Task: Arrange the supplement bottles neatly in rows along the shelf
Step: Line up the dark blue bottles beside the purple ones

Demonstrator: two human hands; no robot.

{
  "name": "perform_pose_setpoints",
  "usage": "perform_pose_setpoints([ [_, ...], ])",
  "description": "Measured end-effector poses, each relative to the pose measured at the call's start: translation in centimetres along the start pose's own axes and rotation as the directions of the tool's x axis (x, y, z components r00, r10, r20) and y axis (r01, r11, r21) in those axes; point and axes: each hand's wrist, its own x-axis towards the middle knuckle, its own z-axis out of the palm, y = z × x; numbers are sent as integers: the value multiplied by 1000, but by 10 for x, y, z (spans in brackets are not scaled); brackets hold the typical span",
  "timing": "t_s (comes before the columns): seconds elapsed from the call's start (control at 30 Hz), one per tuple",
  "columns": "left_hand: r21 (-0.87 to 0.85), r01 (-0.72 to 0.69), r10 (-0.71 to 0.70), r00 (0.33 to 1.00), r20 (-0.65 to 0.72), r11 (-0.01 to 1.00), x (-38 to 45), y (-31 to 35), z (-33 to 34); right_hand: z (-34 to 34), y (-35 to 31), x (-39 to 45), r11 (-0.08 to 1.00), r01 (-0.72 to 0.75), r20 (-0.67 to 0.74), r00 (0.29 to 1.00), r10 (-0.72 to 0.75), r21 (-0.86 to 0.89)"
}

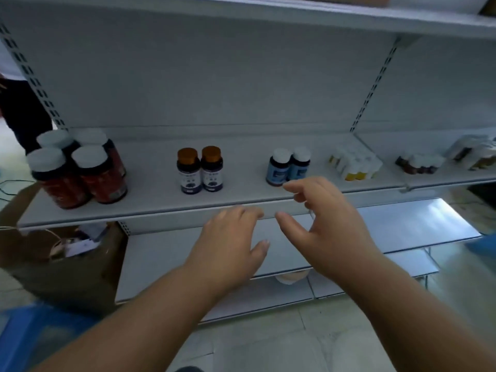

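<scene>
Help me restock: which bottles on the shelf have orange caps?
The two dark bottles with purple labels standing mid-shelf; the red-labelled and blue-labelled groups have white caps.

place: shop; slotted white shelving (150, 205); grouped supplement bottles (200, 170); stock carton (67, 275)

At the left of the frame, four bottles (80, 173) with red labels, dark bodies and white caps. Centre, two dark bottles (200, 170) with amber-orange caps and white-and-purple labels. Right of centre, two bottles (290, 167) with blue labels and white caps. Further right, a white pack (354, 163) with yellow showing at its base, then small brown bottles (418, 163) with pale tops. The shelf (161, 210) and back panel are pale grey-white; the uprights carry rows of dark slots. Lower left, a brown cardboard box (67, 275) and a blue crate (35, 336)
</scene>
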Motion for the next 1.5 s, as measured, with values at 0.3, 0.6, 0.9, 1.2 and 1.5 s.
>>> perform_pose_setpoints([
  [0.3,181,41,-49,998,42,983,94,-25,41,23,72,100,990,13,27,1000,-9,-142],
  [0.6,334,59,-139,965,220,941,135,-38,77,58,113,156,939,129,191,979,-70,-319],
  [0.9,383,108,-226,934,278,918,141,-31,78,57,130,157,970,228,30,974,-227,-84],
  [1.2,425,128,-250,937,245,896,143,-35,85,13,103,126,578,-268,201,963,178,771],
  [1.5,396,135,-245,939,242,908,142,-37,83,4,86,116,-286,-550,591,803,77,785],
])
